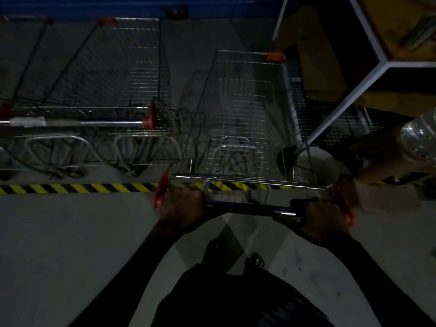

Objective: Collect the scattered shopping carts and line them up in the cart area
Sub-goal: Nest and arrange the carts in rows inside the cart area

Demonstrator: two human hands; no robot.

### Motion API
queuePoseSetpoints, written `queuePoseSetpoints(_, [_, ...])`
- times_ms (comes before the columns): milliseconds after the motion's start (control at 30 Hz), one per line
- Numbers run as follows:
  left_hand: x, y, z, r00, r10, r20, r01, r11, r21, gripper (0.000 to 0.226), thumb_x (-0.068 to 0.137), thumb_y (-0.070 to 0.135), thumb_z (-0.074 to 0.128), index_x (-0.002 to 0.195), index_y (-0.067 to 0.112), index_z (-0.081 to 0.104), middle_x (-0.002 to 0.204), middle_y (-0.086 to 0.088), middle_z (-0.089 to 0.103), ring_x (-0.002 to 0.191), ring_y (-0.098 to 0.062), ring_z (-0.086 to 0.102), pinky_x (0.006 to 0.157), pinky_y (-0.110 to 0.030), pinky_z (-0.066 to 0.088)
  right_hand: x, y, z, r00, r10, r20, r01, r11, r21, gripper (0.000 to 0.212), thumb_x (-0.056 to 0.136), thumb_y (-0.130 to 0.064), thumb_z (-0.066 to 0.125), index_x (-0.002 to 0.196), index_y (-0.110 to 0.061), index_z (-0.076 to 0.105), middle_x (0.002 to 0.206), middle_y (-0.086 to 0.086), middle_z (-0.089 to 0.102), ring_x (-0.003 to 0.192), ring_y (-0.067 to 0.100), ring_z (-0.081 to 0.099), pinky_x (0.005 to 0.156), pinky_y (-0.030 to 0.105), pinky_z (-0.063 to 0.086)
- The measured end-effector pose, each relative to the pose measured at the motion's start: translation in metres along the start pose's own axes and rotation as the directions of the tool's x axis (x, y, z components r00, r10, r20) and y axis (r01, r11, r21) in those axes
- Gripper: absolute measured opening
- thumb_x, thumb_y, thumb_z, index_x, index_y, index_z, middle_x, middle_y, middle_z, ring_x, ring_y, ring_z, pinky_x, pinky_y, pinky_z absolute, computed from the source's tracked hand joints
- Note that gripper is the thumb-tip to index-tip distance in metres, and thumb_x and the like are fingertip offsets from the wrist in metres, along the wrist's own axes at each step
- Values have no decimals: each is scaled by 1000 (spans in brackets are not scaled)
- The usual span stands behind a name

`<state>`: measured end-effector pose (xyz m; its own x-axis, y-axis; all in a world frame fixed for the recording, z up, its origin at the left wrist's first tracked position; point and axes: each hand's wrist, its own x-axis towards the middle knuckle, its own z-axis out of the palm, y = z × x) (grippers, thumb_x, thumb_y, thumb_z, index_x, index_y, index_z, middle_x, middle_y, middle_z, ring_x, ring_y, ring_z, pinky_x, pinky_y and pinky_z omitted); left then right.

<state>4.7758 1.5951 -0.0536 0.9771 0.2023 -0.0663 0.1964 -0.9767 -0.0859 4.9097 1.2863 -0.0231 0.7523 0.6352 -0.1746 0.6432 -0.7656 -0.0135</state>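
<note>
Both hands are clenched on the handle [250, 208] of a cart [238, 119]: the left hand [181, 206] at the handle's nine o'clock end, next to its orange end cap, the right hand [320, 213] at the three o'clock end. The cart basket runs away toward twelve o'clock and looks empty, though the light is dim.

The step in hand, as I judge it, is parking this cart. Its handle end sits over the striped line [77, 188], yellow and black, with the basket already beyond it. At ten o'clock, past the line, parked carts [113, 90] stand side by side with handles facing the person, near the blue wall [118, 5].

The next move likely calls for a straight push toward twelve o'clock until the handle draws level with theirs, keeping clear of the white frame [354, 95] and the round bin [316, 166] close at two o'clock.

No brand, label or writing can be read; the scene is too dark and blurred.
</note>
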Motion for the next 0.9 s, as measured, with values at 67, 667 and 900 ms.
queuePoseSetpoints(67, [-13,6,-3,999,6,49,-7,1000,13,96,77,102,24,80,20,73,81,-4,74,80,-30,74,85,-39,54,-11,1,-10,986,13,168,-1,998,-69,68,87,-88,31,107,-33,67,109,-2,74,106,25,70,81,33,47])
queuePoseSetpoints(667, [107,7,-28,996,-56,73,64,990,-123,90,74,102,35,67,19,67,79,-17,71,88,-32,72,72,-34,47,103,51,-4,1000,-19,-13,18,998,-55,96,80,-101,21,97,-27,80,94,7,78,96,34,74,83,45,57])
queuePoseSetpoints(900, [142,2,-26,997,-56,60,64,987,-150,97,68,107,11,47,17,42,44,0,40,55,-21,60,66,-36,46,150,66,-16,991,92,101,-104,987,123,111,62,-112,17,108,-30,76,99,1,76,95,31,70,90,48,57])
